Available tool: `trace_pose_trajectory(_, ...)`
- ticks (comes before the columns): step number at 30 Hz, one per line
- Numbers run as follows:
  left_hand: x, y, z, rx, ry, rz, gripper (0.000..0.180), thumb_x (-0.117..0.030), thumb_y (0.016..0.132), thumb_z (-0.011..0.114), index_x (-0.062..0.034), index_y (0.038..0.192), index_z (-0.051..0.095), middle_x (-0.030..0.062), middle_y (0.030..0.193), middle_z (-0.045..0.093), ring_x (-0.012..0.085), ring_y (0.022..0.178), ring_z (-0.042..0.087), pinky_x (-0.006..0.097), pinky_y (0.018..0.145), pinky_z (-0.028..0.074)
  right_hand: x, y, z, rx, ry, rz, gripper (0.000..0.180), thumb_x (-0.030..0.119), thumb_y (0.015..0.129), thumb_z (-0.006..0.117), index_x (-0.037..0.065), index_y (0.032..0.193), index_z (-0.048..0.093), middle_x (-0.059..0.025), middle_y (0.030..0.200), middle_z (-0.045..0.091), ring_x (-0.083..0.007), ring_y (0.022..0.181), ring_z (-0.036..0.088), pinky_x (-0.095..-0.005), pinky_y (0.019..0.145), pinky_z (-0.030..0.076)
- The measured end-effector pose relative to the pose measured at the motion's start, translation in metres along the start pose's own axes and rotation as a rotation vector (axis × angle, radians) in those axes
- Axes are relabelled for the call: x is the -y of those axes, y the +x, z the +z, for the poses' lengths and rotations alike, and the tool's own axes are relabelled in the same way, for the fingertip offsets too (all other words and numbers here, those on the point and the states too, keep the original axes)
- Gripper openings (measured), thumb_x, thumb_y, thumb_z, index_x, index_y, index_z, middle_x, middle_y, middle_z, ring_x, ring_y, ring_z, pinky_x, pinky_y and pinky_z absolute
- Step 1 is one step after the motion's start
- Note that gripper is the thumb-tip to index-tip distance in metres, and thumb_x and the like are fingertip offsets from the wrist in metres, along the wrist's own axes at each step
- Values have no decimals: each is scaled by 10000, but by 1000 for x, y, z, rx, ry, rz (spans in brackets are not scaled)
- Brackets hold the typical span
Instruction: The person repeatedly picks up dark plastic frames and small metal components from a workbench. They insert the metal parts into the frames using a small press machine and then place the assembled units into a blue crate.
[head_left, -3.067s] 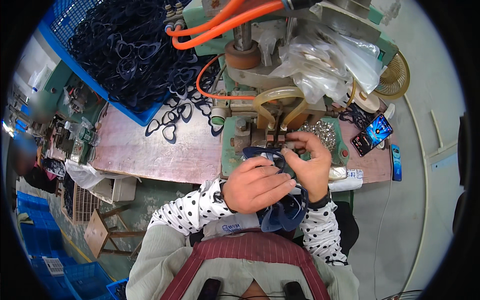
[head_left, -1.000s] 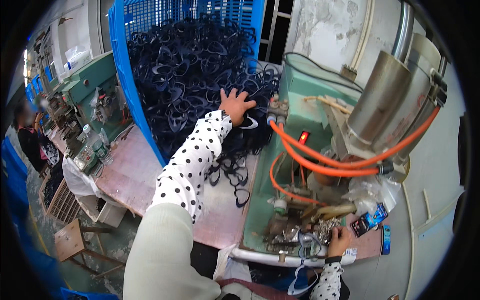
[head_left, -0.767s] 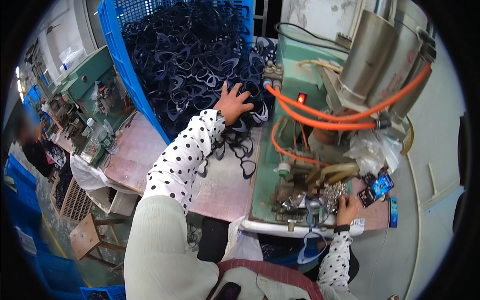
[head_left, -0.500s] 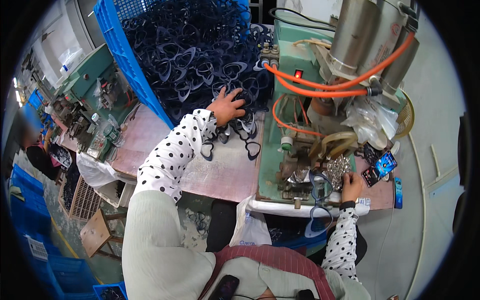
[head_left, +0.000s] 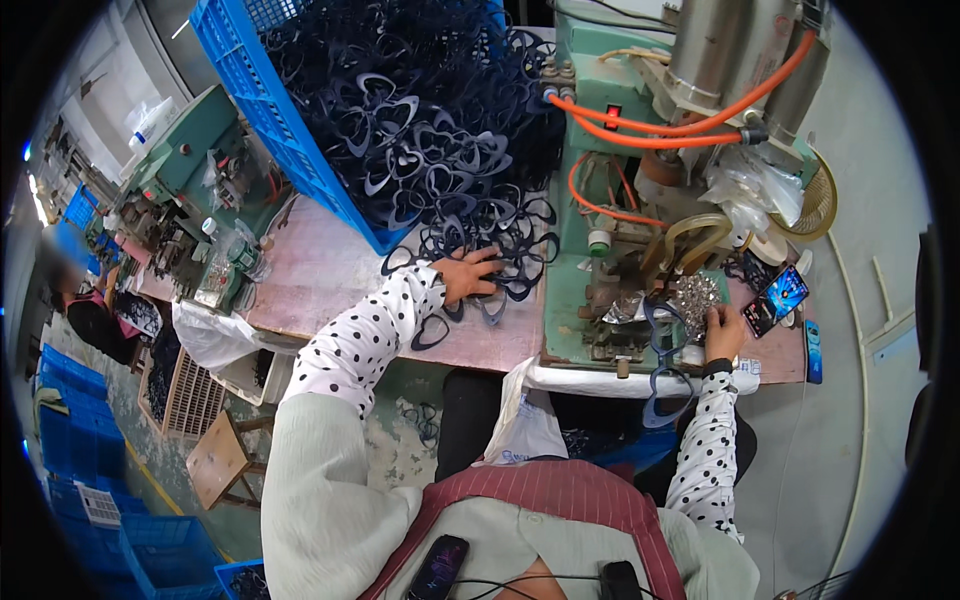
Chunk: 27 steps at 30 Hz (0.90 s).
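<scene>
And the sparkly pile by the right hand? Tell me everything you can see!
The sparkly pile is a loose heap of tiny silvery bits that look like metal, lying on the right of the green machine base. The right hand is at its near right edge; whether it touches isn't clear. Single bits are too small to make out.

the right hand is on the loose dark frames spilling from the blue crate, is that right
Not quite: it is the left hand that is on the loose dark frames spilling from the blue crate. The head view shows the right hand at the edge of the shiny metal pieces instead.
</scene>
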<state>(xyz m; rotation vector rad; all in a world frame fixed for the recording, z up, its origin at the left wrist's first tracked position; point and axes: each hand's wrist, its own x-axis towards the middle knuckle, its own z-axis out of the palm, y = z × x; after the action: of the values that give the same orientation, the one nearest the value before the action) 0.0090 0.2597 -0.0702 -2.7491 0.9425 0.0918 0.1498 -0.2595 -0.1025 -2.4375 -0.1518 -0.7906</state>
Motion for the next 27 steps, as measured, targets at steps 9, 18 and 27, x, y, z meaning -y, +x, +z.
trace_pose_trajectory(9,-27,-36,-88,-694,-325,-372,439,65,712,584,-88,1111,684,112,1139,677,296,1065,632,385,909,503,-5,-2,2,25,38,27,169,214,817,718,58,870,683,-138,808,671,-330,782,609,-431,708,471)
trace_pose_trajectory(18,-121,-75,68,-327,-173,-1771,689,-629,861,531,-245,1429,461,240,1497,334,547,1334,290,808,950,186,-18,5,4,57,23,63,193,255,822,714,73,883,710,-135,818,670,-294,751,641,-397,691,495)
trace_pose_trajectory(27,-25,-38,64,-245,-74,-952,510,-517,854,601,-246,1285,603,121,1501,383,341,1362,373,672,1067,222,-22,11,12,26,77,11,186,251,819,720,68,851,713,-132,751,686,-280,676,658,-388,643,501)
